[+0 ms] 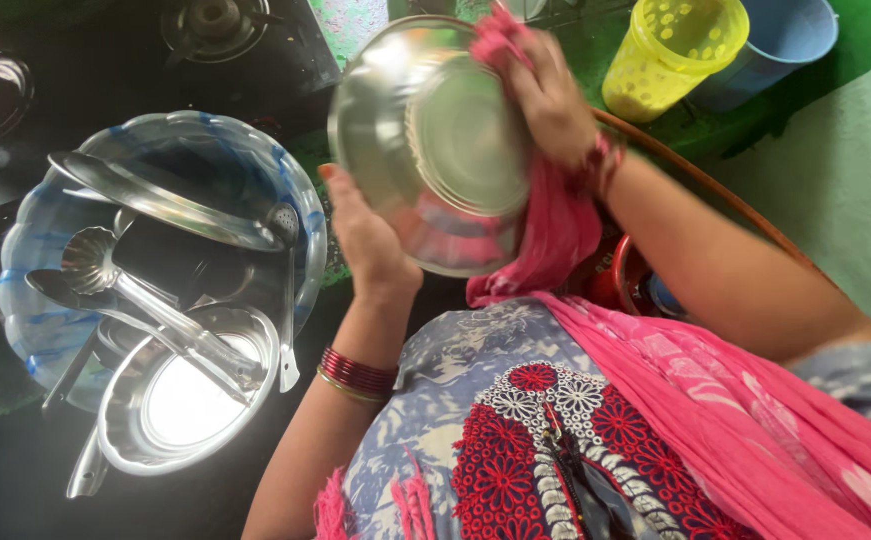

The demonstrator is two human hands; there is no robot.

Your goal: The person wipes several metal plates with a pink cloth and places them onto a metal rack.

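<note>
Two hands on one steel bowl (436, 145), held up in front of the chest, above the dark counter.

Left hand (368, 240): fingers loosely curled, thumb and palm propping the bowl's lower-left rim from underneath. Supporting grip, not clenched; fingertips mostly hidden behind the rim.

Right hand (548, 95): fingers bent over a bunched end of the pink cloth (556, 230), pressing it against the bowl's right rim and outer wall. Closed on the cloth, which is sandwiched between hand and metal. Rest of the cloth hangs down from the wrist and runs across the chest.

Bowl orientation: tilted on edge, its round flat base facing the camera, mouth turned away. It's round, so no real long axis; the disc plane stands roughly upright, leaning slightly left. Rim spans between the two hands, left hand at lower left, right hand at upper right.

Nearby: blue-and-white plastic basin (301, 215) to the left on the counter, just beside the left forearm, holding a steel plate (186, 400), a steel lid (161, 200) and ladles (91, 260) lying across each other. Gas burner (216, 22) at top, behind the basin. Yellow perforated container (671, 55) and a blue tub (786, 35) at upper right, well apart from the bowl. Red bangles (356, 375) on the left wrist.
</note>
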